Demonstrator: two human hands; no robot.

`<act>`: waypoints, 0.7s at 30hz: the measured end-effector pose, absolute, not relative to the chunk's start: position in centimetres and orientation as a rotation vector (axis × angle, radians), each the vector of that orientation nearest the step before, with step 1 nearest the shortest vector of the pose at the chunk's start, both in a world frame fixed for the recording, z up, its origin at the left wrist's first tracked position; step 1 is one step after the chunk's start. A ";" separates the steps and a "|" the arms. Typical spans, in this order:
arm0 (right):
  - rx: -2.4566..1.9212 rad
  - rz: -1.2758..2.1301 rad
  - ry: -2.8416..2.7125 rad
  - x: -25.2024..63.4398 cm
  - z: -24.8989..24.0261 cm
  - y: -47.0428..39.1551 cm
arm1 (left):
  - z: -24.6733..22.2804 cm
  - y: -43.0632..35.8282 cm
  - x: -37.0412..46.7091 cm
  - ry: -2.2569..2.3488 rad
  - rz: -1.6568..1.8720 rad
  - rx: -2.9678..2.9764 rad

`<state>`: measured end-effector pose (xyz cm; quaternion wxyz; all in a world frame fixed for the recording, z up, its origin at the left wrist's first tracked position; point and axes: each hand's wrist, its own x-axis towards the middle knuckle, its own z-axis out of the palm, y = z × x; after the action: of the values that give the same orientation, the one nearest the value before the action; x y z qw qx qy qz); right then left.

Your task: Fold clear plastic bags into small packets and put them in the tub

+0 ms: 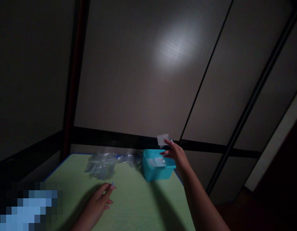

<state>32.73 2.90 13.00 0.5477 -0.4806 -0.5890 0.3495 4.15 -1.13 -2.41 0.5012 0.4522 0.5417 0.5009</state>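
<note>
My right hand [176,154] is raised above the turquoise plastic basket [158,175], its fingertips on a small, pale, flat plastic packet [162,139]. Inside that basket lie several similar whitish packets [156,161], partly hidden by its wall. Over the table, nearer to me, is my left hand [102,197], with thumb and forefinger brought together and the other fingers curled. Whether anything small sits in that pinch cannot be made out. Beyond the left hand, a pile of clear plastic bags [101,165] rests on the tabletop, and more clear plastic [130,158] stretches toward the basket.
The light green table [131,205] has a blue edge and stands against grey panelled doors [138,80] with dark frames. A blue pixelated patch [28,208] covers the lower left corner. Dark floor [246,215] shows at the right.
</note>
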 end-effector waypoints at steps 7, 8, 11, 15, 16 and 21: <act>-1.708 1.072 -1.345 36.0 10.7 8.3 | -3.2 -1.0 4.3 1.294 1.215 1.137; -1.738 1.073 -1.332 36.2 10.3 8.8 | -3.3 -0.9 4.3 1.293 1.216 1.140; -1.823 1.077 -1.294 36.6 9.3 10.2 | -3.5 -0.9 4.4 1.291 1.213 1.146; -1.886 1.114 -1.292 36.8 8.6 11.4 | -4.1 -0.7 4.5 1.295 1.212 1.150; -1.897 1.116 -1.303 36.7 8.4 11.5 | -4.3 -0.7 4.5 1.292 1.209 1.154; -2.029 1.008 -1.388 36.2 7.4 12.0 | -5.4 -0.3 4.4 1.267 1.199 1.167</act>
<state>36.23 12.04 7.40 0.2399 -0.7413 -0.5071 0.3684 4.41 -0.34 -5.44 0.4980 0.4821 0.5234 0.4955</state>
